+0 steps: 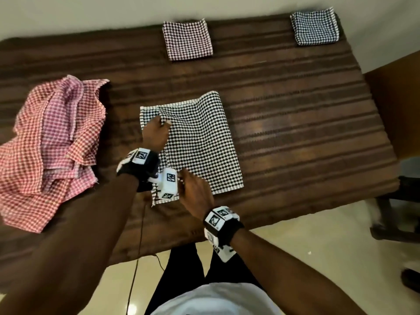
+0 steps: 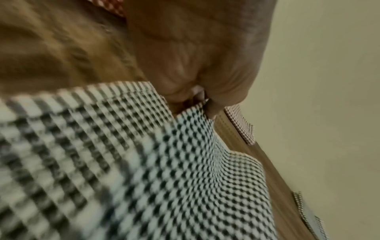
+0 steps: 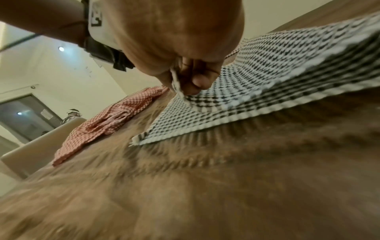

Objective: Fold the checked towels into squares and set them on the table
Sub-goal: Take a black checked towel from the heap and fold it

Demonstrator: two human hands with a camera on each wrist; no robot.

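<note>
Two hands worked one black-and-white checked cotton towel [image 1: 195,142], which lay part-folded at the middle of the brown ribbed worktop [image 1: 295,123]. The left hand [image 1: 155,133] pinched the towel's upper layer near its far left corner; the left wrist view showed thumb and fingers closed on a raised peak of cloth. The right hand [image 1: 195,189] pinched the near left edge of the same towel, finger and thumb clamped on a thin fold in the right wrist view. To do this fold well, both pinched points would probably need to travel together across the towel, keeping the edge taut and meeting the opposite edge squarely. Beyond the towel lay a folded maroon-and-white checked square [image 1: 187,39] and, further right, a folded dark-blue-and-white checked square [image 1: 314,27]; left of it sat a loose heap of red and pink checked towels [image 1: 50,142]. Only the head view showed both finished squares fully; only the wrist views showed the grips themselves, though blurred.
</note>
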